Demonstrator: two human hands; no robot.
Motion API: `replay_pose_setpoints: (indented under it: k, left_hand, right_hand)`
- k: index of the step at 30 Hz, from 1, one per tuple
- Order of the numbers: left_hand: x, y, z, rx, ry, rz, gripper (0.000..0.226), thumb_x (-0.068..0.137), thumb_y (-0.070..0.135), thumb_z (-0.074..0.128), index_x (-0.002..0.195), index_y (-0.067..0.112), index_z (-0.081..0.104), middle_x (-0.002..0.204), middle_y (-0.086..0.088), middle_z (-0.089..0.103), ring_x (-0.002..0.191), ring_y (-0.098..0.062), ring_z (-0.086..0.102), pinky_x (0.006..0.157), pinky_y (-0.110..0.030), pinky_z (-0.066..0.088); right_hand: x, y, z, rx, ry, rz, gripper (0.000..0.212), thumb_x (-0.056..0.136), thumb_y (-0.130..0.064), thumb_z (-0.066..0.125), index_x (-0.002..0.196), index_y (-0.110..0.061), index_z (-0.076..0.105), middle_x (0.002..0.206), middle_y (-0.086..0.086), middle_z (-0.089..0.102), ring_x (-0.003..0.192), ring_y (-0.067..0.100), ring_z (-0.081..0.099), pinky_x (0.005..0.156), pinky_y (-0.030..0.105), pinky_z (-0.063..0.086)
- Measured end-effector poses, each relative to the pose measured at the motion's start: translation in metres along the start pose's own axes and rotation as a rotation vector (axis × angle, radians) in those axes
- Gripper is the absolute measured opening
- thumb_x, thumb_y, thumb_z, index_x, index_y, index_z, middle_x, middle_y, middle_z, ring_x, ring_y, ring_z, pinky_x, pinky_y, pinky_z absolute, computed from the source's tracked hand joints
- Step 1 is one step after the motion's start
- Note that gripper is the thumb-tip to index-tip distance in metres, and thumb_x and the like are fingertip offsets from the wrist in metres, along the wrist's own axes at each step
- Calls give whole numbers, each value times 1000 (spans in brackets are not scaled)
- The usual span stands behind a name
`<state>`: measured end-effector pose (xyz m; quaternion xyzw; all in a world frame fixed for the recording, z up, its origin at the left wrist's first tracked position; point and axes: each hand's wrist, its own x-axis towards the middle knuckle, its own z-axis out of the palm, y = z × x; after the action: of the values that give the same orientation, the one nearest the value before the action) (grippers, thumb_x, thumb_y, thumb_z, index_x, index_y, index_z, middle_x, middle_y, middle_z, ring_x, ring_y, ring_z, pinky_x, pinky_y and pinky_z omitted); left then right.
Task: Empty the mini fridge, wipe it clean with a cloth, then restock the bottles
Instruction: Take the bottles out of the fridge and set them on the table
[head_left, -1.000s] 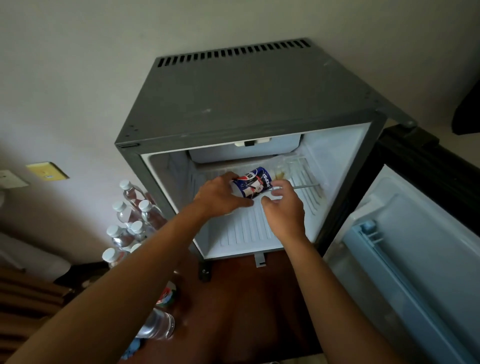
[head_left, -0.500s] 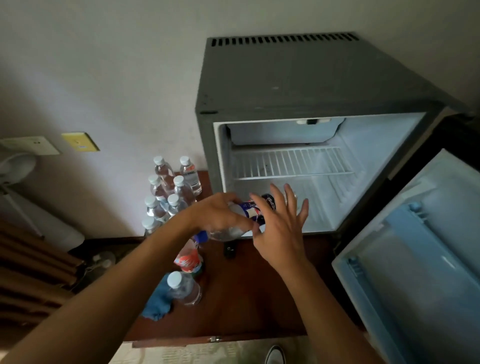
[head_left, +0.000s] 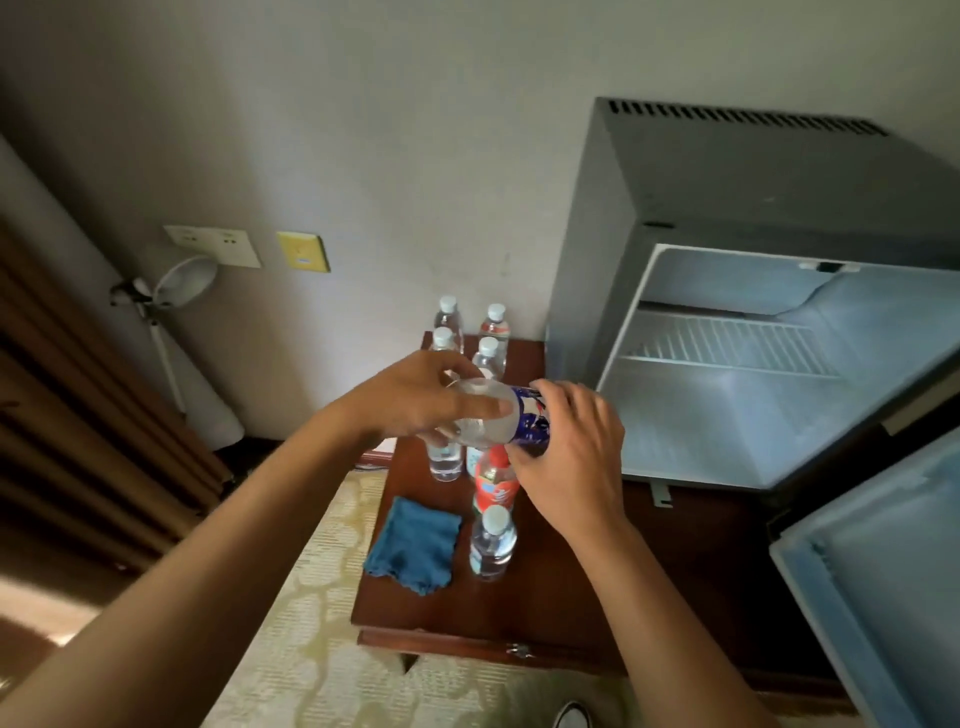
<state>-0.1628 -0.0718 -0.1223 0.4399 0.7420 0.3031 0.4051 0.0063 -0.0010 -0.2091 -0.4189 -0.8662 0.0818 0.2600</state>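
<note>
We are carrying the bottle (head_left: 488, 415) out of the fridge (head_left: 727, 395), now empty, over the bench (head_left: 571, 587); both hands' fingers (head_left: 467, 410) are grasping it, so wiping comes next.

1. Fridge (head_left: 737, 176): grey outside, white inside.
2. Cloth (head_left: 413, 543): blue.
3. Held bottle (head_left: 511, 418): clear, blue, red and white label.
4. Standing bottle (head_left: 496, 486): red label.
5. Water bottles (head_left: 448, 319): clear, white caps.
6. Table (head_left: 571, 587): dark reddish-brown wood.
7. Carpet (head_left: 311, 623): cream, patterned.
8. Wall plate (head_left: 303, 251): yellow.
</note>
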Motion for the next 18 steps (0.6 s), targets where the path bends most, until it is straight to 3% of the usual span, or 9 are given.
replay_pose_setpoints:
  k: [5, 8, 10, 14, 18]
  left_hand:
    - [-17, -20, -25, -82, 223, 155, 43, 70, 36, 87, 107, 30, 67, 102, 7, 68, 84, -11, 69, 79, -38, 61]
    - [-17, -25, -35, -157, 330, 229, 44, 68, 38, 88, 106, 35, 67, 105, 10, 66, 91, -12, 68, 84, -42, 59]
    - [-18, -26, -42, -267, 366, 285, 43, 71, 34, 87, 109, 32, 66, 106, 9, 67, 89, -15, 69, 84, -37, 59]
    - [-15, -28, -52, -376, 353, 374, 43, 80, 21, 82, 117, 27, 62, 109, 6, 68, 90, -17, 70, 78, -25, 57]
    - [-7, -46, -58, -279, 407, 361, 48, 76, 29, 84, 117, 33, 59, 103, 13, 69, 97, -8, 67, 91, -28, 54]
  right_hand:
    - [16, -51, 3, 57, 102, -120, 67, 70, -28, 81, 131, -17, 55, 123, 5, 59, 117, 27, 52, 101, 45, 44]
    - [35, -74, 1, 103, 128, -188, 67, 69, -16, 83, 131, -12, 56, 121, 7, 63, 113, 28, 57, 97, 42, 48]
    - [49, -84, -1, 175, 142, -174, 67, 69, -12, 82, 130, -12, 54, 118, 7, 64, 108, 29, 61, 90, 41, 50]
    - [70, -98, 0, 306, 56, -130, 72, 77, -19, 78, 139, -18, 42, 125, 4, 61, 109, 25, 60, 82, 32, 49]
    - [78, -110, 16, 356, -92, -172, 69, 80, -22, 72, 141, -20, 39, 127, 1, 60, 108, 23, 62, 81, 29, 47]
